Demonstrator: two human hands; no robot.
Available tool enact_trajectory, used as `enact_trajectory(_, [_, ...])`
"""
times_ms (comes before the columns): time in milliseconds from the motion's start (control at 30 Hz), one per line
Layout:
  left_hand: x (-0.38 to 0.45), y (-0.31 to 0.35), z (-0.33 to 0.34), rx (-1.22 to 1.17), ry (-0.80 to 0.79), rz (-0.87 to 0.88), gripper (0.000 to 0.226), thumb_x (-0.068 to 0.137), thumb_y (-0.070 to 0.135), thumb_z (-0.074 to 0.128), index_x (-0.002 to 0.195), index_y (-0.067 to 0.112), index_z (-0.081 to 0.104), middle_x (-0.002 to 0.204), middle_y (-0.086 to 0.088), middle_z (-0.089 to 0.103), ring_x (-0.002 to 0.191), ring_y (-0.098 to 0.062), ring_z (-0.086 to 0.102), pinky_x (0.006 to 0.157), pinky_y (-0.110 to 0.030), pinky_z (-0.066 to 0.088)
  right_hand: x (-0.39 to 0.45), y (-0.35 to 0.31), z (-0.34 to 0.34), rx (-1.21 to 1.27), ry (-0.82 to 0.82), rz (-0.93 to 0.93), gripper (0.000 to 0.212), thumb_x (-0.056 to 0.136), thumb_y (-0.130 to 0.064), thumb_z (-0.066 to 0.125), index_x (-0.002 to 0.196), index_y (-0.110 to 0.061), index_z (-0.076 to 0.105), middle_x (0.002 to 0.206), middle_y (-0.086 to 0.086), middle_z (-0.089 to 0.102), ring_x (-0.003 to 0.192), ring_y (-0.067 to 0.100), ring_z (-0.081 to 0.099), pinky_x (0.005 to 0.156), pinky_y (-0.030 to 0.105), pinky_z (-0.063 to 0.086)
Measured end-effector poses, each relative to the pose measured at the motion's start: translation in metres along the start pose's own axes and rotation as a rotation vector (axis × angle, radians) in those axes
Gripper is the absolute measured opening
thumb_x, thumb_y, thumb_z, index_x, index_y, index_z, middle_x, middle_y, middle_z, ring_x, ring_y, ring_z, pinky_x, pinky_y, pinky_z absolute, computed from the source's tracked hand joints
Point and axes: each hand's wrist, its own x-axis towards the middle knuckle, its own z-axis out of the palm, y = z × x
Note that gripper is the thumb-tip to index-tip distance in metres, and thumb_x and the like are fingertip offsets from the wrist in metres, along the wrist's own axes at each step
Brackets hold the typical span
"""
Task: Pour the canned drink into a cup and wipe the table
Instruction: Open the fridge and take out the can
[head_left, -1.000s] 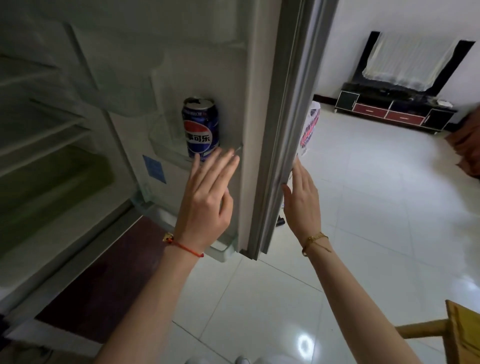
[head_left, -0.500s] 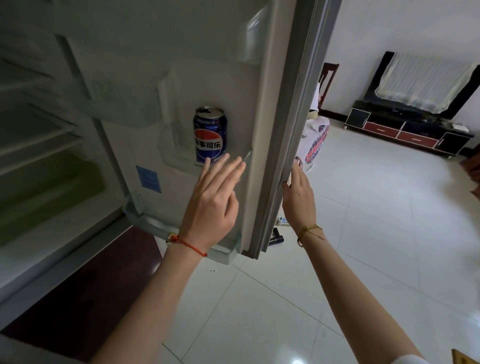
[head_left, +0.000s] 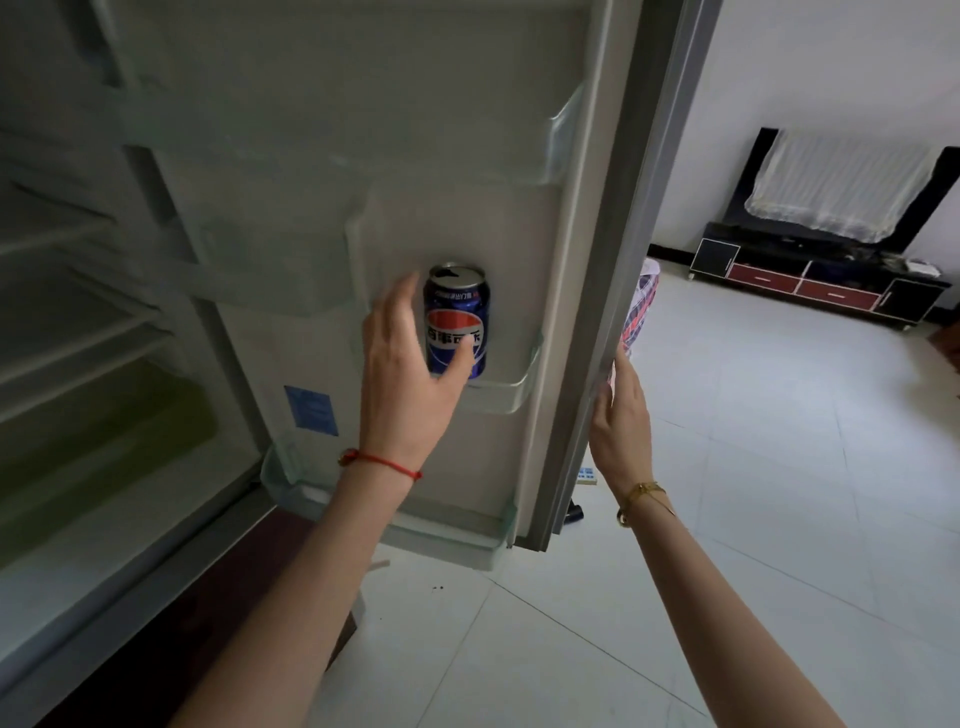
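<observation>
Reaching into the fridge door shelf (head_left: 498, 395), my open left hand (head_left: 410, 374) cups the can (head_left: 457, 322), not yet gripping; right hand (head_left: 621, 415) steadies the door's far edge. Next: close fingers, lift clear.

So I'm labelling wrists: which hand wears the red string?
The left hand, reaching around the can; the right hand, on the door edge, wears a gold bracelet.

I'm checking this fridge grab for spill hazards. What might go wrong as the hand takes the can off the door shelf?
1. The left hand is only starting to wrap the blue can, thumb in front, so a loose grip may let it slip onto the tiled floor.
2. The door shelf has a raised lip; the can might catch unless lifted.
3. The right hand merely steadies the fridge door edge, which may swing.
</observation>
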Motion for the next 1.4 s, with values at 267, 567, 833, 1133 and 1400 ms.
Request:
enact_trajectory(267, [0.033,-0.011,0.02,-0.088,-0.205,-0.203,0.078,0.069,0.029,0.087,0.131,0.004,0.047,0.13,-0.012,0.056,0.12,-0.024,0.055,0.09,-0.015,0.037,-0.001,0.003,0.009,0.071,-0.017,0.078,0.054,0.1,-0.029,0.026,0.152,-0.03,0.011,0.157,-0.003,0.027,0.143,0.016,0.03,0.117,0.042,0.029])
enact_trajectory(567, [0.03,-0.009,0.012,-0.192,-0.148,-0.286,0.069,0.064,0.026,0.09,0.122,0.013,0.055,0.117,0.0,0.068,0.101,-0.013,0.064,0.083,-0.021,0.047,-0.01,-0.005,0.007,0.1,-0.026,0.11,0.054,0.099,-0.035,0.023,0.146,-0.046,0.0,0.158,-0.003,0.024,0.144,0.018,0.029,0.117,0.046,0.028])
enact_trajectory(833, [0.015,0.02,-0.024,-0.38,-0.029,-0.273,0.068,0.062,0.029,0.09,0.122,0.019,0.06,0.107,0.008,0.072,0.097,-0.005,0.068,0.089,-0.026,0.055,-0.028,-0.018,-0.005,0.133,-0.083,0.139,0.056,0.099,-0.035,0.025,0.151,-0.035,0.004,0.158,-0.003,0.024,0.143,0.02,0.031,0.117,0.045,0.029])
enact_trajectory(1133, [-0.032,0.047,-0.079,-0.469,-0.033,-0.341,0.066,0.066,0.019,0.09,0.124,0.023,0.059,0.115,0.009,0.069,0.104,-0.004,0.066,0.094,-0.031,0.055,-0.071,-0.034,-0.025,0.175,-0.127,0.075,0.056,0.097,-0.041,0.025,0.148,-0.047,0.003,0.157,-0.006,0.026,0.14,0.021,0.036,0.113,0.05,0.034])
enact_trajectory(1400, [-0.08,0.052,-0.133,-0.491,-0.044,-0.374,0.08,0.055,0.037,0.09,0.127,0.021,0.06,0.118,0.004,0.07,0.109,-0.013,0.067,0.097,-0.039,0.054,-0.134,-0.071,-0.038,0.146,-0.108,-0.061,0.056,0.101,-0.021,0.035,0.153,-0.027,0.015,0.155,-0.006,0.03,0.141,0.011,0.032,0.113,0.025,0.029])
